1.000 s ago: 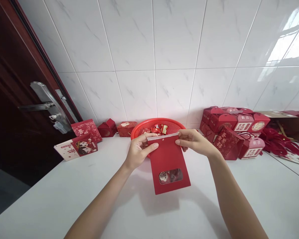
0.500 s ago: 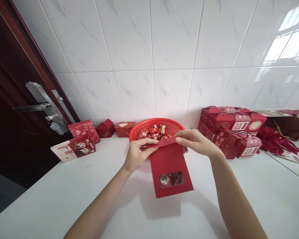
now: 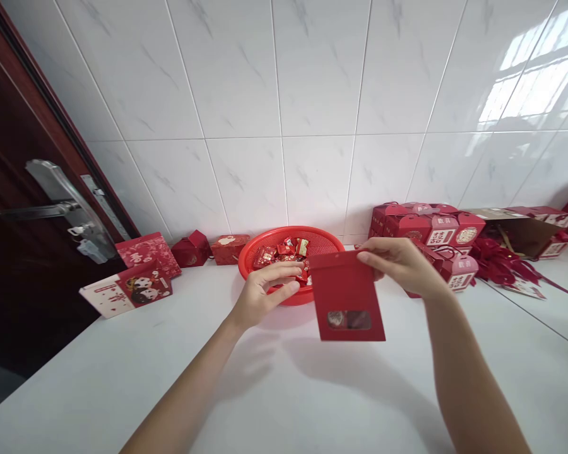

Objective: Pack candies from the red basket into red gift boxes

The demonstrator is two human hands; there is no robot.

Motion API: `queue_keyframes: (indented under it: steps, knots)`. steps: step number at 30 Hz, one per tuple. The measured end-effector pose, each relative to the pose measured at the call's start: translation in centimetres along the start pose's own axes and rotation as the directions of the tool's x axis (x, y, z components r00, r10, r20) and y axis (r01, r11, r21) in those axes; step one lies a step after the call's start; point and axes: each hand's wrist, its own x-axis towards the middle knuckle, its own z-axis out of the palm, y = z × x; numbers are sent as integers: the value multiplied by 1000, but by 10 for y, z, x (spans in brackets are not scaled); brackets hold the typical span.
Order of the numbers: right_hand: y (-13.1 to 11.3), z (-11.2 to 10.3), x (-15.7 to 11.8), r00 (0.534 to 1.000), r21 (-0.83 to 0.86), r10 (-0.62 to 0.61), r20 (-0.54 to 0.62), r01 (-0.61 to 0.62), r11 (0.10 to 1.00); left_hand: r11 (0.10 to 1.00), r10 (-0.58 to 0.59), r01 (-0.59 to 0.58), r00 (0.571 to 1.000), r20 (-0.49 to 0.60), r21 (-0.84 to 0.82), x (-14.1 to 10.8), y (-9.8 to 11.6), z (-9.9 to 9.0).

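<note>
My right hand (image 3: 392, 265) pinches the upper right corner of a red paper gift bag (image 3: 345, 287), holding it up above the white table. The bag's top edge is folded over, and a small clear window low on its front shows wrapped items inside. Apart from the bag, my left hand (image 3: 267, 293) hovers with its fingers spread and nothing in them. Behind it sits a red plastic basket (image 3: 255, 246) with wrapped candies (image 3: 286, 250) inside; the bag and my left hand hide part of it.
Several red gift boxes (image 3: 423, 227) are stacked at right, beside dark red ribbons (image 3: 497, 261) and an open cardboard box (image 3: 525, 233). Cards (image 3: 132, 290) and small red boxes (image 3: 192, 248) stand at left near the door (image 3: 38, 252). A tiled wall (image 3: 312, 183) bounds the table (image 3: 208, 353).
My left hand has let go of the bag's folded top edge. My right hand has carried the bag to the right. The view has turned slightly right.
</note>
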Motion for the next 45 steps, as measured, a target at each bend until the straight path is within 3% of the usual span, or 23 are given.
queue_keyframes:
  steps: [2, 3, 5, 6, 10, 12, 13, 16, 19, 22, 26, 30, 35, 38, 42, 45]
  knots:
    - [3, -22, -16, 977, -64, 18, -210, -32, 997, 999, 21, -20, 999, -39, 38, 4, -6, -3]
    - [6, -34, -26, 942, -92, 32, -333, -66, 994, 998, 11, -8, 998, -56, 57, 6, -11, -5]
    - [13, -56, -48, 822, -135, 36, -568, -136, 981, 995, -31, 38, 997, -77, 94, 10, -21, -9]
    - [17, -65, -59, 737, -163, 26, -675, -183, 969, 992, -50, 60, 995, -82, 114, 12, -27, -10]
    - [38, -89, -101, 471, -168, 97, -877, -490, 855, 981, -83, 95, 994, -75, 168, 16, -41, -12]
    - [50, -91, -114, 386, -161, 105, -916, -597, 786, 976, -96, 104, 994, -52, 192, 16, -43, -12]
    - [57, -89, -118, 371, -154, 116, -921, -623, 767, 972, -100, 106, 994, -42, 211, 16, -42, -11]
    - [74, -78, -122, 412, -162, 154, -898, -634, 756, 960, -93, 95, 995, -21, 265, 15, -39, -9]
    - [84, -64, -120, 496, -299, 72, -865, -626, 720, 954, -81, 81, 997, -14, 290, 14, -37, -9]
    - [86, -56, -118, 521, -394, 9, -853, -657, 642, 944, -74, 74, 997, -13, 321, 13, -36, -8]
    - [84, -54, -121, 512, -402, 18, -859, -695, 596, 948, -66, 66, 998, -11, 310, 14, -36, -7]
    - [88, -53, -123, 506, -431, -52, -861, -672, 603, 950, -71, 69, 997, -6, 304, 13, -36, -6]
    - [96, -53, -122, 462, -431, -118, -879, -663, 613, 950, -68, 68, 998, -12, 304, 11, -38, -6]
    - [99, -52, -119, 455, -485, -213, -865, -647, 588, 953, -64, 63, 998, -6, 295, 10, -38, -5]
    - [91, -43, -113, 395, -601, -453, -799, -527, 601, 956, -64, 66, 998, -16, 286, 10, -38, -6]
    - [73, -19, -104, 422, -709, -574, -702, -333, 622, 957, -74, 75, 997, -14, 280, 10, -40, -6]
